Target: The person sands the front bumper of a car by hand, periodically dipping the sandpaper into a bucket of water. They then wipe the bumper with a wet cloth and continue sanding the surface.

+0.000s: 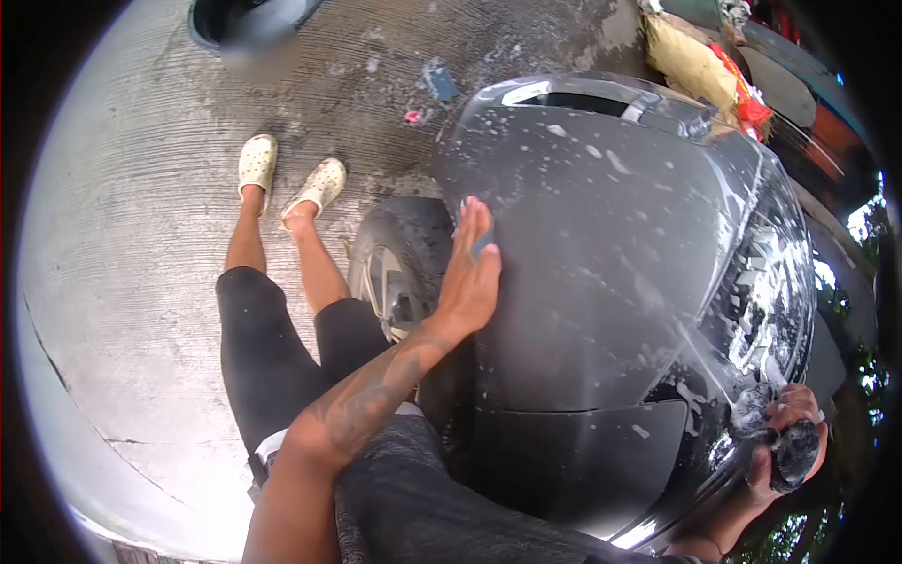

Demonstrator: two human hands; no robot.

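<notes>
Left arm point(376, 399) extended, left hand point(470, 287) uncurled, right hand point(797, 411) gripping sponge point(795, 455)

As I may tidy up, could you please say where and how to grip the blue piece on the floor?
Probably pinch the blue piece by opposite edges from above, on the side away from the car: it looks rectangular and uncovered.

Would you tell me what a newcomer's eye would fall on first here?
Probably the dark grey car panel, foam-flecked and spread right of centre, with the left hand stretched out at its left edge. Next, perhaps, the pale clogs at upper left and the bright red item toward upper right.
</notes>
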